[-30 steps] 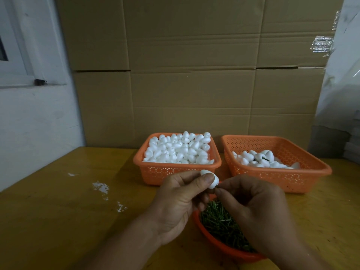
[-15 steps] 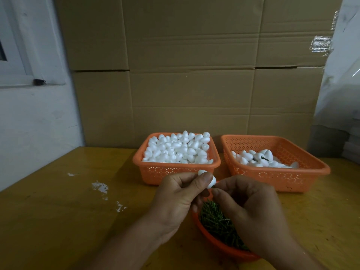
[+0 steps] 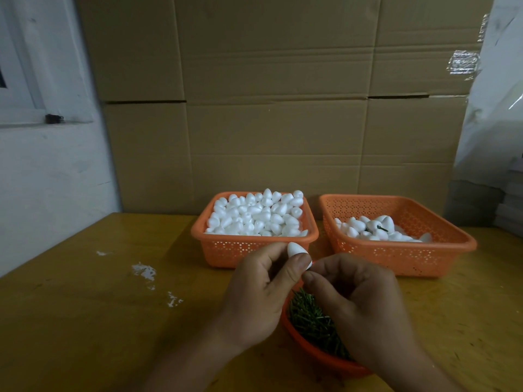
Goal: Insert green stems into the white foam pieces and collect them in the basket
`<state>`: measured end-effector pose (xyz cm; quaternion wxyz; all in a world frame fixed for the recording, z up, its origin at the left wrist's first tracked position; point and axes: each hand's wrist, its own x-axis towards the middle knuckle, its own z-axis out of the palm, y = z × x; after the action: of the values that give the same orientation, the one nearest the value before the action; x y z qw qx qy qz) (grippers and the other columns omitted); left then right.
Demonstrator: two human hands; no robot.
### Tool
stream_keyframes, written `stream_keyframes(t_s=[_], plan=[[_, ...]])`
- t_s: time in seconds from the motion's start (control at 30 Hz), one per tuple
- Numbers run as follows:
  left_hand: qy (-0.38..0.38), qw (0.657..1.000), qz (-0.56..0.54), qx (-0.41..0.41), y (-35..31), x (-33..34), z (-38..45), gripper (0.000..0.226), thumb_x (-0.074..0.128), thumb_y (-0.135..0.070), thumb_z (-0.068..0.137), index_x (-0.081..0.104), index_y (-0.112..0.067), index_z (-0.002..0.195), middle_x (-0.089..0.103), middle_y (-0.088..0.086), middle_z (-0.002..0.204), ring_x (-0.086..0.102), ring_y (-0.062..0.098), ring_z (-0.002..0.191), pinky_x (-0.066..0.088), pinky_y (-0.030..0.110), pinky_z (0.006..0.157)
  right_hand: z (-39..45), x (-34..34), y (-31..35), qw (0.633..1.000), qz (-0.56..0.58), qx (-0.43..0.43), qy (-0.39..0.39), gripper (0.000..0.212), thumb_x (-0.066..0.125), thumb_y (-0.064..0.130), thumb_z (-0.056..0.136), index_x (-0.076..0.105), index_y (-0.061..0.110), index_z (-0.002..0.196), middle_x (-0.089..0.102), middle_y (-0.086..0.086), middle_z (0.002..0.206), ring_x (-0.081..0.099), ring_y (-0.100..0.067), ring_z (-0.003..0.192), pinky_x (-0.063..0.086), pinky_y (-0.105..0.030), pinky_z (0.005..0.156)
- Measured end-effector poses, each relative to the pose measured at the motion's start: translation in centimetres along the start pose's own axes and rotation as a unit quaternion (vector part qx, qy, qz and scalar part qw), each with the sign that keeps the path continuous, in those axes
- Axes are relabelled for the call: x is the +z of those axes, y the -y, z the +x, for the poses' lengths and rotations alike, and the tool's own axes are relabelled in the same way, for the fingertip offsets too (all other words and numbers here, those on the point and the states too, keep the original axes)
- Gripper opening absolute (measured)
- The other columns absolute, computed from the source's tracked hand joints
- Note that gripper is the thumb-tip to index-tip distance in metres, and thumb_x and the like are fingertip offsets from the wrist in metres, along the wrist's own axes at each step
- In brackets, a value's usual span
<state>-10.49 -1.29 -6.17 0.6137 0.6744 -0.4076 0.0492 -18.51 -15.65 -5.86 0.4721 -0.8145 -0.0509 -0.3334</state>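
My left hand pinches a white egg-shaped foam piece between thumb and fingers, just in front of the left basket. My right hand has its fingertips pressed together right at the base of that foam piece; any stem between them is hidden. Below both hands an orange bowl holds a heap of green stems. The left orange basket is full of plain foam pieces. The right orange basket holds fewer foam pieces, one showing a dark stem.
All stands on a yellowish wooden table with white flecks at the left. Stacked cardboard boxes rise directly behind the baskets. A white wall is at the left, plastic-wrapped stacks at the right.
Both hands have stayed together over the stem bowl. The foam piece has tilted slightly in my left hand and my right fingertips have closed in on its base.
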Motion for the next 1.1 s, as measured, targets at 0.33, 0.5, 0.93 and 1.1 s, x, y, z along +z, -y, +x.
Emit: stream_keyframes(t_s=[0.33, 0.5, 0.93, 1.1], plan=[[0.003, 0.999, 0.035, 0.018, -0.6, 0.0, -0.2, 0.035, 0.052, -0.047, 0.096, 0.062, -0.015, 0.087, 0.057, -0.001, 0.073, 0.053, 0.013, 0.069, 0.047, 0.046, 0.065, -0.2, 0.4, 0.2, 1.000, 0.030, 0.008, -0.005, 0.015, 0.078, 0.019, 0.084, 0.073, 0.032, 0.078, 0.068, 0.008, 0.060, 0.059, -0.004, 0.049, 0.041, -0.012, 0.048], [0.017, 0.999, 0.046, 0.013, -0.6, 0.0, -0.2, 0.024, 0.053, -0.041, 0.099, 0.062, -0.022, 0.087, 0.053, -0.015, 0.068, 0.048, -0.001, 0.065, 0.039, 0.022, 0.061, -0.1, 0.2, -0.2, 1.000, 0.006, 0.010, -0.008, 0.015, 0.078, 0.019, 0.084, 0.072, 0.033, 0.080, 0.069, 0.008, 0.063, 0.060, -0.005, 0.051, 0.043, -0.014, 0.048], [0.063, 0.997, -0.028, -0.041, -0.5, 0.0, -0.4, 0.046, 0.061, -0.049, 0.094, 0.053, -0.034, 0.136, 0.069, -0.011, 0.103, 0.064, -0.001, 0.087, 0.048, 0.015, 0.068, 0.7, 0.1, -0.1, 0.986, 0.147, 0.077, -0.013, 0.012, 0.074, 0.014, 0.085, 0.075, 0.017, 0.074, 0.072, -0.003, 0.064, 0.064, -0.005, 0.054, 0.047, -0.015, 0.051], [0.026, 0.996, 0.010, -0.082, 0.4, 0.1, -0.4, 0.065, 0.056, -0.070, 0.079, 0.048, -0.041, 0.136, 0.060, -0.016, 0.089, 0.058, -0.001, 0.076, 0.047, 0.024, 0.066, 2.4, -1.0, -0.7, 0.993, 0.059, 0.074, -0.071, 0.008, 0.074, 0.019, 0.086, 0.075, 0.020, 0.078, 0.073, -0.001, 0.074, 0.068, -0.016, 0.070, 0.053, -0.019, 0.063]])
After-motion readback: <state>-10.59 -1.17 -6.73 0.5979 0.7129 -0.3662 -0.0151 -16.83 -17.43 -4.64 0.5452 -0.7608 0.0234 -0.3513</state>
